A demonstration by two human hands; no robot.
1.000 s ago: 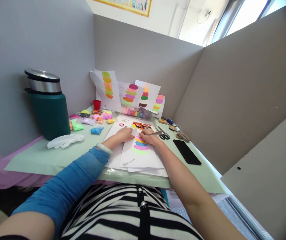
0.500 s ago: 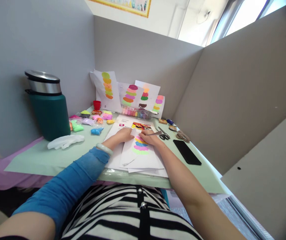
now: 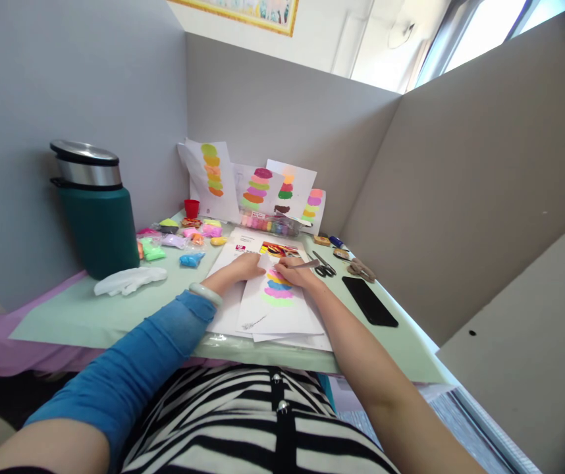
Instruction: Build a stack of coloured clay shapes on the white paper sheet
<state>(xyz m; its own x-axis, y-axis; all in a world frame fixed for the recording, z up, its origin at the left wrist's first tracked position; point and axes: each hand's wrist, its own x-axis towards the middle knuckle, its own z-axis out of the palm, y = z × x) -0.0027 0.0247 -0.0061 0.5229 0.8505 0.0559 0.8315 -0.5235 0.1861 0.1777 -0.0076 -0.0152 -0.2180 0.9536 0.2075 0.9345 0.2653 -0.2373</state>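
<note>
A white sheet of paper (image 3: 257, 309) lies before me, with a stack of pink, yellow, blue and green color patches on it and a small dark drawing near its lower left corner. My left hand (image 3: 249, 266), closed, has the paper's upper left edge between thumb and fingers. At the top of the color patches, my right hand (image 3: 293, 270) is closed round a slim grey tool (image 3: 307, 264); its tip is hidden and I cannot tell its exact kind. More paper and a printed sheet (image 3: 243, 238) lie beneath.
Left stand a green bottle (image 3: 99, 224), a white glove-like item (image 3: 129, 280), clay packets (image 3: 191, 259) and a red cup (image 3: 191, 209). Right lie scissors (image 3: 329, 264) and a black phone (image 3: 369, 301). Behind, painted sheets (image 3: 213, 178) lean on grey partitions (image 3: 282, 99).
</note>
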